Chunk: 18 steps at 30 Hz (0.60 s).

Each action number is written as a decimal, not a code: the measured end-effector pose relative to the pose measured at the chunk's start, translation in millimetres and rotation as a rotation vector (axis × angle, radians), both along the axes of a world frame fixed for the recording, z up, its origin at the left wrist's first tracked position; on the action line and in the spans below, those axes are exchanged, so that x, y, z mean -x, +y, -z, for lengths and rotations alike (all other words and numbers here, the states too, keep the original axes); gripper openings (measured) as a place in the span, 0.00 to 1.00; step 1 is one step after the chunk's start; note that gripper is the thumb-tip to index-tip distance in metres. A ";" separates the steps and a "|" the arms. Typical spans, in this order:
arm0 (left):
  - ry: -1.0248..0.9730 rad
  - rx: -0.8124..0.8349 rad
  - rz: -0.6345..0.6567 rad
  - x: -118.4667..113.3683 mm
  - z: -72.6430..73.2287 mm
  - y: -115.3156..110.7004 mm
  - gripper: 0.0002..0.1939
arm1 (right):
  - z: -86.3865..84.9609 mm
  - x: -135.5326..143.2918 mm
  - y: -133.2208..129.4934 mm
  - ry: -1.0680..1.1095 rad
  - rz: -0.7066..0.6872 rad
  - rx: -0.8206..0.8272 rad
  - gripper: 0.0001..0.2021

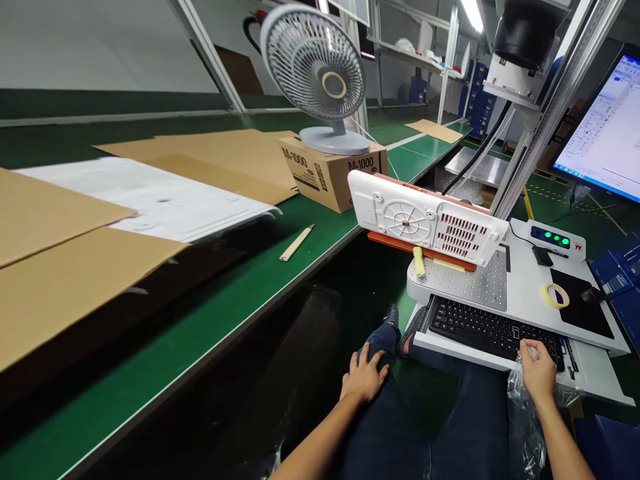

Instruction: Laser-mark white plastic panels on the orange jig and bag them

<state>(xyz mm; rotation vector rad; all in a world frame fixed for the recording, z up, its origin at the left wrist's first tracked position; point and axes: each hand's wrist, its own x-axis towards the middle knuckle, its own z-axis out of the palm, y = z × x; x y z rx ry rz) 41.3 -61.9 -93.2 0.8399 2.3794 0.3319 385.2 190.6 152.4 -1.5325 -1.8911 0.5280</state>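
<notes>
My left hand (364, 377) lies on my left knee, fingers spread, holding nothing. At the right, my right hand (539, 372) is closed on a crumpled clear plastic bag (531, 427), which hangs below it beside my right thigh. That hand is nearest to the black keyboard (480, 327) on the pulled-out tray. Above the perforated metal plate (487, 283), a white plastic panel (427, 217) with a round pattern and rows of slots stands tilted against an orange-red part (420, 248). A small yellow piece (419, 263) sits at its lower edge.
On the green bench (260, 280) are cardboard sheets (85, 287), a white panel (165, 193), a cutter (297, 244) and a fan (315, 67) on a box (330, 173). To the right are yellow tape (564, 295), a control box (557, 240) and a monitor (605, 133).
</notes>
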 end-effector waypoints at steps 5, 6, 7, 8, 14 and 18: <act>0.027 0.009 -0.006 -0.7 -2.9 6.6 0.29 | 7.1 -1.1 -2.9 -0.032 0.002 -0.022 0.27; 0.026 0.012 -0.008 -0.4 -3.5 7.5 0.29 | 6.1 -0.5 -3.7 -0.038 0.002 -0.022 0.26; 0.023 0.016 -0.008 0.0 -4.1 8.2 0.29 | 4.9 0.3 -4.3 -0.045 0.005 -0.017 0.26; 0.019 0.020 -0.008 0.4 -4.5 8.6 0.29 | 3.7 1.2 -4.7 -0.053 0.009 -0.012 0.26; 0.014 0.023 -0.009 1.2 -4.2 7.7 0.29 | 1.8 3.7 -4.3 -0.079 0.010 -0.002 0.25; 0.012 0.022 -0.019 1.1 -4.6 7.0 0.29 | 3.4 3.6 -3.4 -0.080 -0.013 -0.022 0.24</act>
